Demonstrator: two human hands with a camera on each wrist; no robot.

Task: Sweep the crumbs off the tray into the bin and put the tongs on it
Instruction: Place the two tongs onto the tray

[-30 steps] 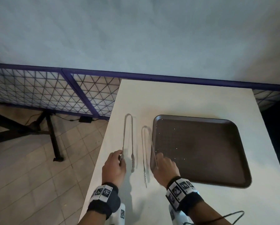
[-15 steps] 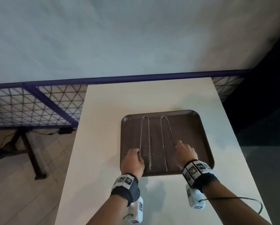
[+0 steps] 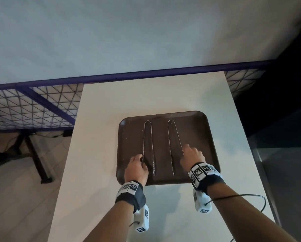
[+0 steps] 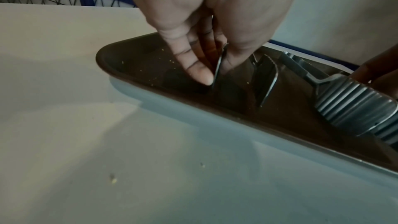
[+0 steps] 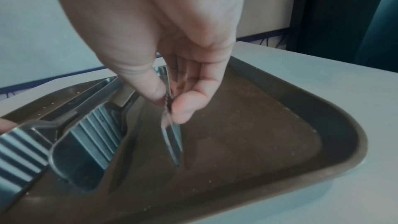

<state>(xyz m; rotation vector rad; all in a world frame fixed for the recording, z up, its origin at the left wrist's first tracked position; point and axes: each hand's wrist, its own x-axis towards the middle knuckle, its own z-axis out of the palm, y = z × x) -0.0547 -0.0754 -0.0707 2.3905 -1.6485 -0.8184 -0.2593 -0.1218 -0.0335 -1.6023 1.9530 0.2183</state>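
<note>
Two stiff, light, slippery tongs (image 3: 148, 145) are pinched by one thin arm each, near the tray's (image 3: 207, 137) front edge, by left hand (image 3: 136, 165) and right hand (image 3: 190, 157).

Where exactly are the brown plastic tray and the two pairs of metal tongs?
Brown plastic tray (image 3: 205, 137): head view, bare floor near right rim.
Left metal tongs (image 3: 147, 121): head view, looped far end.
Right metal tongs (image 3: 171, 121): head view, looped far end.

Two tongs (image 3: 148, 145) side by side on tray (image 3: 205, 137), tray on table (image 3: 100, 137)
</note>
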